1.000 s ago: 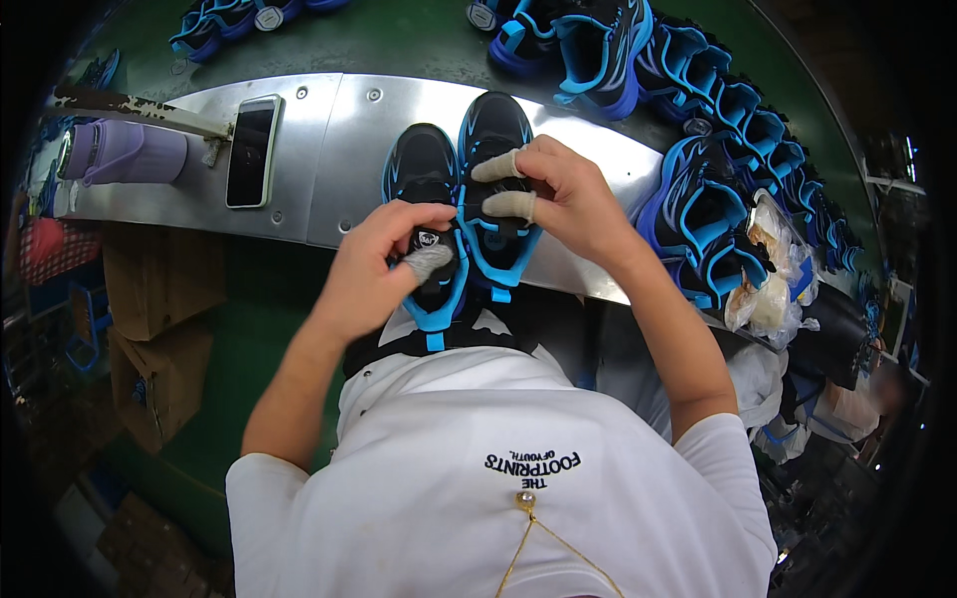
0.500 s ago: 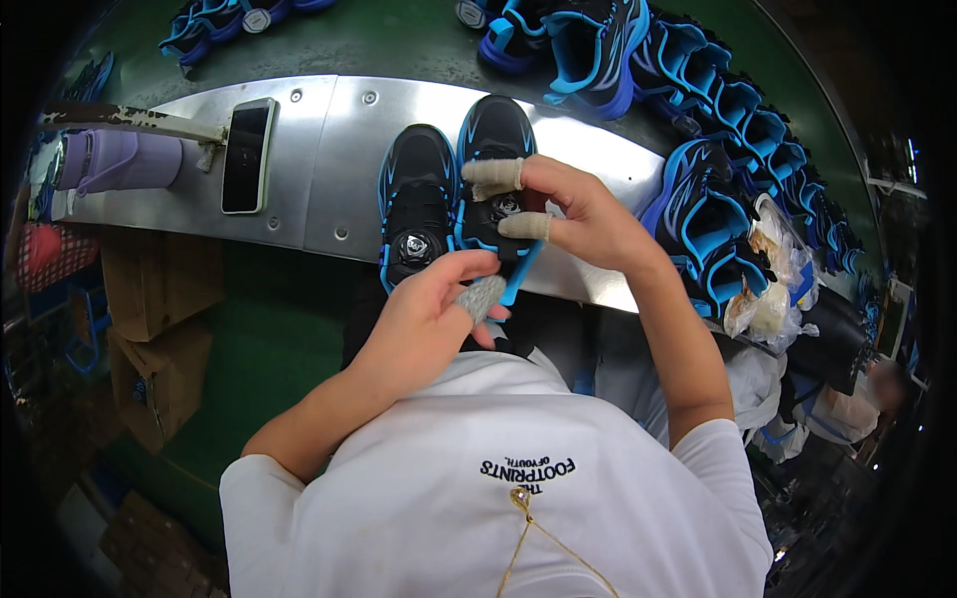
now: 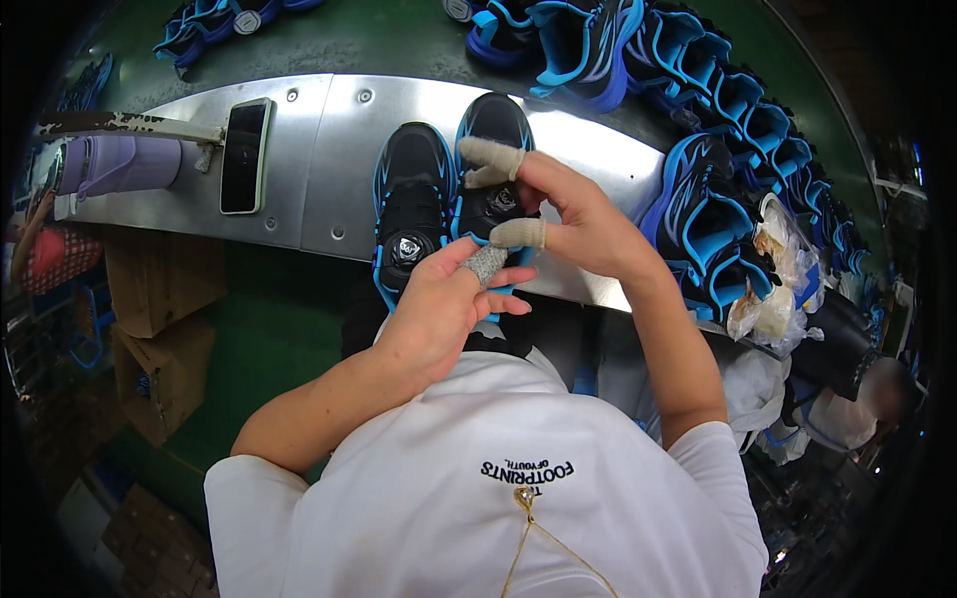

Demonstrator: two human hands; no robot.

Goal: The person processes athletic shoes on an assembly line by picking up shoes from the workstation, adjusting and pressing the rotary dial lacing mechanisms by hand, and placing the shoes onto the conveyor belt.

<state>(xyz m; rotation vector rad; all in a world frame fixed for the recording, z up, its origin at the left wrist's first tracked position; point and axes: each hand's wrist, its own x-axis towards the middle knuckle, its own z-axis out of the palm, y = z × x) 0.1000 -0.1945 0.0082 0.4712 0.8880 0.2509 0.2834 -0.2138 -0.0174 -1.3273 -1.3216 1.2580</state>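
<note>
Left sneaker and right sneaker: black with blue trim, side by side on the riveted metal ledge, toes pointing away from the wearer, a dial closure on each. Right hand: over the right sneaker, thumb and forefinger in tan covers, set wide apart about its dial. Left hand: just beside the right thumb, one digit in a grey cover, fingers loosely spread — whether they grip anything cannot be told. Also on the ledge, leftward: smartphone, lilac handled tumbler.
</note>
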